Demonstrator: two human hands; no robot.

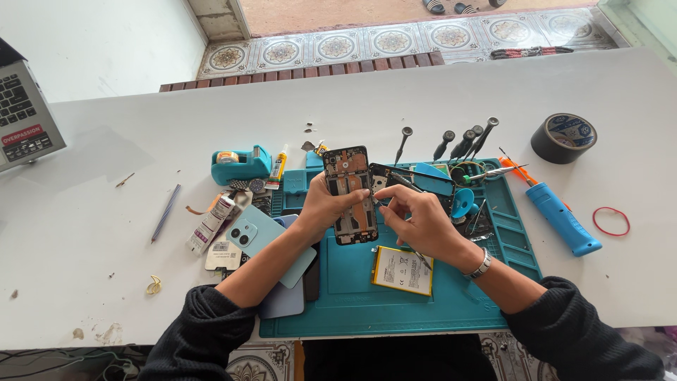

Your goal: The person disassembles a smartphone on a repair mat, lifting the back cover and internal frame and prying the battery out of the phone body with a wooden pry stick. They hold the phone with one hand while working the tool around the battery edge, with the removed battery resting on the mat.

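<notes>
My left hand [321, 208] grips an opened phone frame [349, 176], held upright over the teal work mat [352, 296] with its inner parts facing me. My right hand [419, 219] pinches a thin pointed tool [381, 202], likely tweezers, with its tip at the frame's right edge. A silver bracelet sits on my right wrist. A flat phone battery [402, 269] lies on the mat below my right hand. A second dark phone part [395, 178] lies behind the frame.
A light blue back cover [257, 236] and a glue tube [211, 222] lie left of the mat. Beyond are a teal tape dispenser [240, 164], several screwdrivers [462, 141], a black tape roll [563, 137], a blue-handled tool [560, 215], a red rubber band [611, 221] and a laptop [25, 116].
</notes>
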